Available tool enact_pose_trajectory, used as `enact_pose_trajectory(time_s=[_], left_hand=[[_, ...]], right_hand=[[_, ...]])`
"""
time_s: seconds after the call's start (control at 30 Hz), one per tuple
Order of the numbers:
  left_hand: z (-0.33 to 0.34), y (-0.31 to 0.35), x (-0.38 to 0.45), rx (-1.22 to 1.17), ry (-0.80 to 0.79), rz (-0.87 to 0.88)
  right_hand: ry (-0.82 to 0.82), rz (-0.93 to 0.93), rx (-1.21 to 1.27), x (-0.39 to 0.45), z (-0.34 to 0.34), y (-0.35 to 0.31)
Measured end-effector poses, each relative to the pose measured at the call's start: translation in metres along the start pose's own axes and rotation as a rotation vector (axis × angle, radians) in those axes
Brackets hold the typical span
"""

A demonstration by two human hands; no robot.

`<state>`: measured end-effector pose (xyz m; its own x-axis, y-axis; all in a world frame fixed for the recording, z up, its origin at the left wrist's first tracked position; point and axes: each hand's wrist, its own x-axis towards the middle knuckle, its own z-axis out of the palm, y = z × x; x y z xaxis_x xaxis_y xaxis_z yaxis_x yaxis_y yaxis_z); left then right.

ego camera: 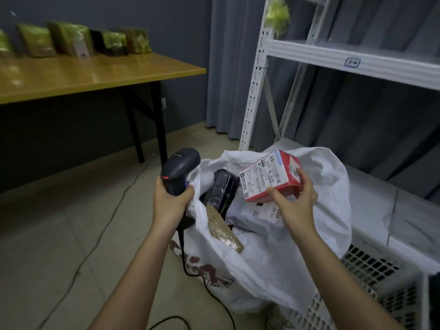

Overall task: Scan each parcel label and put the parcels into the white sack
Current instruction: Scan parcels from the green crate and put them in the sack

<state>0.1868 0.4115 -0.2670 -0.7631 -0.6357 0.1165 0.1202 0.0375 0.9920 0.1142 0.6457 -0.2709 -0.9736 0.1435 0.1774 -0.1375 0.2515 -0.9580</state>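
Observation:
My left hand [169,201] grips the handle of a dark barcode scanner [179,170] and also pinches the left rim of the white sack [273,265], holding it open. My right hand [294,201] holds a small red box [270,176] with a white shipping label, tilted, just above the sack's mouth. Inside the sack lie a black wrapped parcel [222,189], a brown taped parcel [223,231] and a white mailer [257,214].
A wooden table [90,75] at the back left carries several green and brown packets [71,40]. A white metal shelf rack [352,60] stands on the right. A grey perforated crate [371,287] sits at the lower right. The scanner's black cable [214,296] trails over the floor.

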Motion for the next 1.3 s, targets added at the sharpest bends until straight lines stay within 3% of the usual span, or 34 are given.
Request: enact_pose_trajectory(time_s=[0.33, 0.53, 0.63, 0.77, 0.87, 0.97, 1.13, 1.2, 1.3], left_hand=[[0.014, 0.038, 0.015, -0.065, -0.037, 0.147], [-0.002, 0.032, 0.016, -0.043, -0.033, 0.166], [-0.01, 0.028, 0.015, -0.045, 0.001, 0.158], [-0.018, 0.014, 0.015, -0.022, 0.048, 0.115], [-0.019, 0.003, 0.013, 0.016, 0.061, 0.071], [-0.012, -0.002, 0.014, 0.002, 0.06, 0.034], [0.01, 0.003, 0.021, 0.068, 0.034, -0.023], [0.017, 0.006, 0.028, 0.101, 0.02, -0.034], [0.026, 0.009, 0.037, 0.161, -0.015, -0.034]], right_hand=[[-0.241, 0.038, -0.178, 0.034, 0.05, -0.027], [-0.261, -0.075, -0.371, 0.038, 0.078, -0.037], [-0.294, -0.136, -0.33, 0.031, 0.088, -0.023], [-0.607, -0.231, -0.703, 0.028, 0.093, 0.015], [-0.709, -0.13, -0.723, 0.037, 0.078, 0.013], [-0.598, -0.284, -0.73, 0.045, 0.047, 0.009], [-0.234, -0.476, -1.054, 0.061, 0.001, 0.013], [-0.224, -0.521, -1.188, 0.073, -0.001, 0.008], [-0.353, -0.537, -1.333, 0.088, 0.015, -0.005]])
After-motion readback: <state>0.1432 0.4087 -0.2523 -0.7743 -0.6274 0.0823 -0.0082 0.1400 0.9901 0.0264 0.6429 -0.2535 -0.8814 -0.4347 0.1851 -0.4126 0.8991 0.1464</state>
